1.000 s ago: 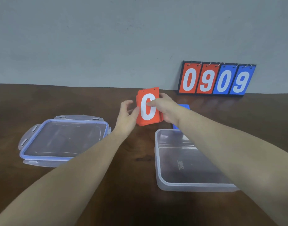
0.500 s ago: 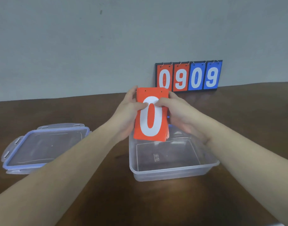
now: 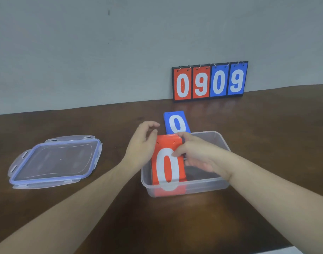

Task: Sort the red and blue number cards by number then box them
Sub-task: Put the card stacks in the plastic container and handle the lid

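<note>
head view, seen from my remote station: one red card stack [image 3: 168, 162], top card a white 0, stands tilted in the left part of the clear box [image 3: 208, 186] at lower centre, long axis running from the near wall up and away, top edge leaning toward the far side. my right hand [image 3: 197, 156] pinches its upper right edge; my left hand [image 3: 142, 143] rests against its upper left edge, fingers loosely curled. one blue card stack [image 3: 176, 123] lies flat just behind the box. one lid [image 3: 56, 160] lies at left. one scoreboard [image 3: 210, 81] reading 0909 leans on the wall.
</note>
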